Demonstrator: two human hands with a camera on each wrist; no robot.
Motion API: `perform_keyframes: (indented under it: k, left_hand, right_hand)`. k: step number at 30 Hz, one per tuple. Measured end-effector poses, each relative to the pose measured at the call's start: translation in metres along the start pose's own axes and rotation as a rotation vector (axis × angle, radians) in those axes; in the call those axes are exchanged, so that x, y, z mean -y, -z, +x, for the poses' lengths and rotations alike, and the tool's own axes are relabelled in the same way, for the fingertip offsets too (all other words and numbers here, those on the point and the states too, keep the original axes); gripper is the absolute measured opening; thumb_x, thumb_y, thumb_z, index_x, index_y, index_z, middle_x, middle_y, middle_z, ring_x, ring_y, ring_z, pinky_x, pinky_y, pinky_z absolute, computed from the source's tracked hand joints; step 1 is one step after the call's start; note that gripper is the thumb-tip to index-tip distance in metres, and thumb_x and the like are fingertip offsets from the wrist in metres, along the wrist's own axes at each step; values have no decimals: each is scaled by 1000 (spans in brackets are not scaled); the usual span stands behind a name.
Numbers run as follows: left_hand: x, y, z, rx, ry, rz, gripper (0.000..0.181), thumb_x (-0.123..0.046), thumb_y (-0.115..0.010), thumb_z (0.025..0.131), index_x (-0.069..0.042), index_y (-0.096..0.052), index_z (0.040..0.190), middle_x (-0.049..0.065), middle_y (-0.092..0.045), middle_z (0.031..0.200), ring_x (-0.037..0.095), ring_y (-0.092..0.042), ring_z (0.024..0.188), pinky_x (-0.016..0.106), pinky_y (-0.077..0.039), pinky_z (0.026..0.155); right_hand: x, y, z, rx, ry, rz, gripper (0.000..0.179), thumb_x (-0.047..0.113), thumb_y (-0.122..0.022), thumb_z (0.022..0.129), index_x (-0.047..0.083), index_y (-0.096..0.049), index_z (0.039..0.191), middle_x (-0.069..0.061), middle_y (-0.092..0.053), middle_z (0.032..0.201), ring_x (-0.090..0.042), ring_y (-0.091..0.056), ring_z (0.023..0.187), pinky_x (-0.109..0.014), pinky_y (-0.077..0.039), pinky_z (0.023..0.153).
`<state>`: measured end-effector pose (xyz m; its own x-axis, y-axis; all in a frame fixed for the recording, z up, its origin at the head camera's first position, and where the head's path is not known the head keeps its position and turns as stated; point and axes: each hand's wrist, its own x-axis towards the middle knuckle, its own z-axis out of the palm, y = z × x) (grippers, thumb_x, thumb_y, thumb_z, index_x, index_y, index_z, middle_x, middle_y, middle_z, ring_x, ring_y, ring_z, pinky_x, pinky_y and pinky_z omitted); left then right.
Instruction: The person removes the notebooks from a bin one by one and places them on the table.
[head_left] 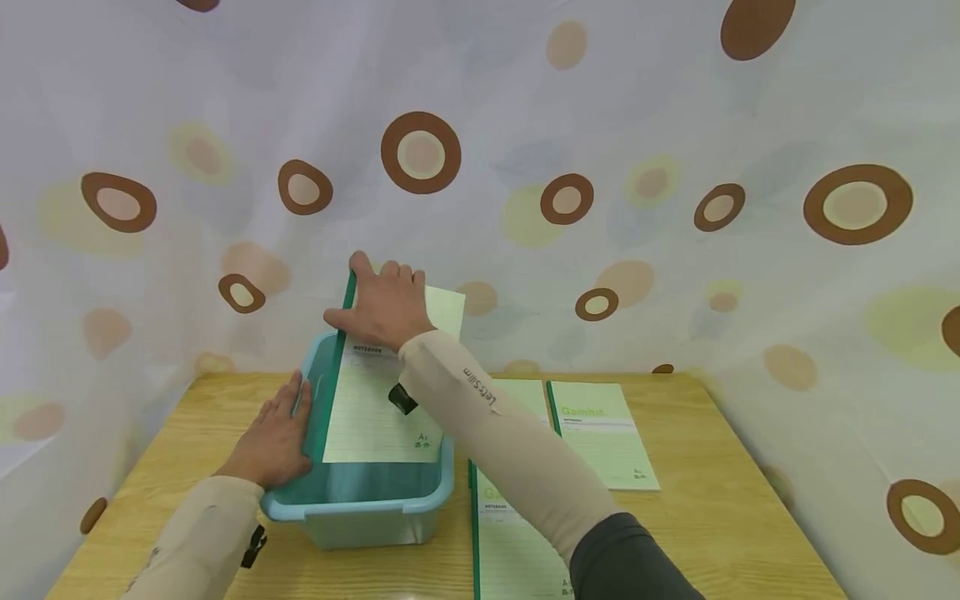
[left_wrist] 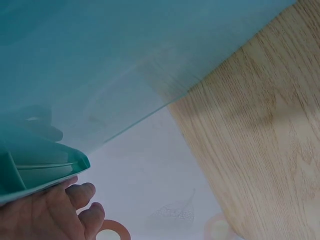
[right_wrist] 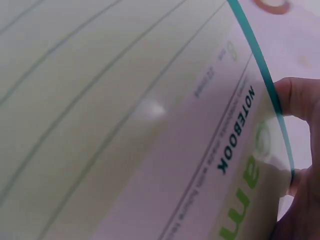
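A light blue plastic bin (head_left: 367, 505) stands on the left part of the wooden table. My left hand (head_left: 273, 437) holds its left rim; in the left wrist view, finger shapes show dimly through the translucent wall, with other fingers outside. Above the bin, my right hand (head_left: 390, 308) grips a pale green notebook (head_left: 375, 417) near its top, by the dark green spine. The notebook stands tilted, cover towards me, its lower end within the bin's opening. In the right wrist view, the cover (right_wrist: 125, 125) fills most of the frame, with fingertips at the spine edge.
Right of the bin, more notebooks lie on the table (head_left: 720, 500): one at the back right (head_left: 600, 442), one in front (head_left: 513, 542), and another (head_left: 525, 390) partly behind my right forearm. A patterned white curtain (head_left: 495, 108) hangs behind the table and at its sides.
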<state>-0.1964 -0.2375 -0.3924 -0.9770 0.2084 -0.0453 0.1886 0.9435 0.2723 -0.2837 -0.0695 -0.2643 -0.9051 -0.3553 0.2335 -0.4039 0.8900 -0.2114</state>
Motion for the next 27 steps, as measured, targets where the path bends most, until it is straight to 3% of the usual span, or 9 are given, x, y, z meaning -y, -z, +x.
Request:
perform_keyframes:
  k: [7,12,17,27]
  left_hand:
    - [-1,-2,1,-9,-32,-15,96,-4,-68,70,17,-13,145,35,-4,153,52,-10,139,62,-12,112]
    - [2,-2,-1,-8,-64,-21,94,-6,-63,69,20,-13,144,37,-4,152,54,-10,138,65,-13,110]
    - [9,-2,-2,1,-63,-22,94,-7,-61,69,20,-11,143,37,-2,152,54,-9,138,65,-12,110]
    - [3,-3,-1,20,-49,-34,94,-6,-61,69,20,-10,144,37,-1,152,55,-8,138,66,-10,110]
  right_hand:
    - [-25,65,-30,-135,40,93,54,46,-56,80,20,-43,125,-2,-49,88,-18,-46,82,-35,-33,79]
    - [-64,80,-59,-163,35,141,49,41,-58,77,16,-46,118,-5,-48,84,-21,-45,78,-38,-31,77]
    - [-118,62,-85,-148,9,125,43,35,-56,73,14,-48,110,-6,-48,81,-24,-43,74,-41,-30,74]
    - [-227,-5,-148,-33,-75,61,37,33,-62,76,10,-50,103,-4,-43,74,-23,-39,70,-42,-27,73]
